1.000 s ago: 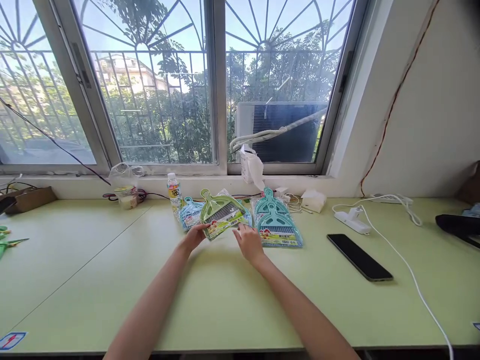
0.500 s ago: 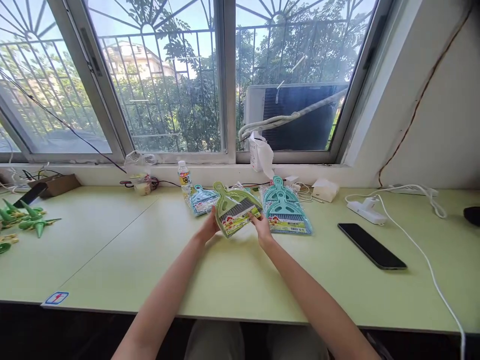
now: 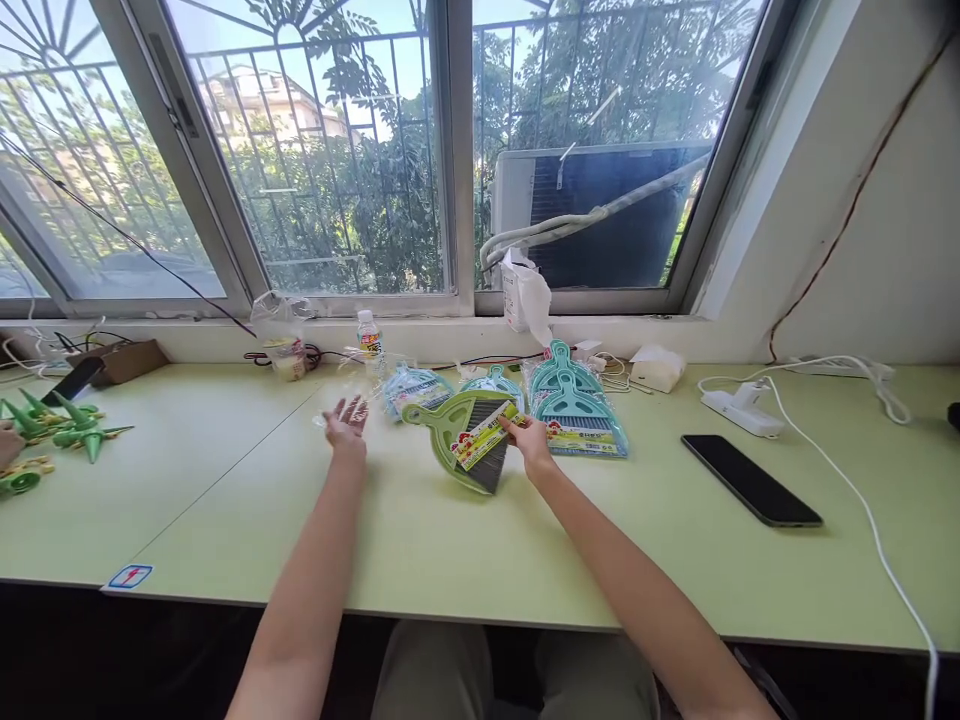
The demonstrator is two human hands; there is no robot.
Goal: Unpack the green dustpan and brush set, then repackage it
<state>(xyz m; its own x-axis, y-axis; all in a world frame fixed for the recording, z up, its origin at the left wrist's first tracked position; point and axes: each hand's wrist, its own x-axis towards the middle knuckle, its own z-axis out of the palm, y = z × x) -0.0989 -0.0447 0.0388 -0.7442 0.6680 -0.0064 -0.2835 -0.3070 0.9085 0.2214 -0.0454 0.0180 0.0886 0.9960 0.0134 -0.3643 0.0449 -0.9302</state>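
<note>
My right hand [image 3: 529, 440] pinches the right edge of a green dustpan-and-brush set [image 3: 457, 430], which is tilted with its handle to the left above the table. A printed label lies across its dark bristles. My left hand [image 3: 346, 430] is off the set, to its left, with fingers spread; clear crinkled plastic shows beside the fingers. Behind the green set lie blue packaged sets [image 3: 416, 388], and to its right overlap teal packaged sets [image 3: 577, 415].
A phone [image 3: 750, 480] and a power strip [image 3: 742, 408] with a white cable are on the right. A bottle [image 3: 370, 340] and a plastic bag [image 3: 285, 345] stand at the back. Green spiky pieces [image 3: 75, 425] lie far left, near another person's hand [image 3: 9, 443].
My left hand has let go of the green set and moved left, opening. The set has turned, its handle now pointing left. Another person's hand has appeared at the far left.
</note>
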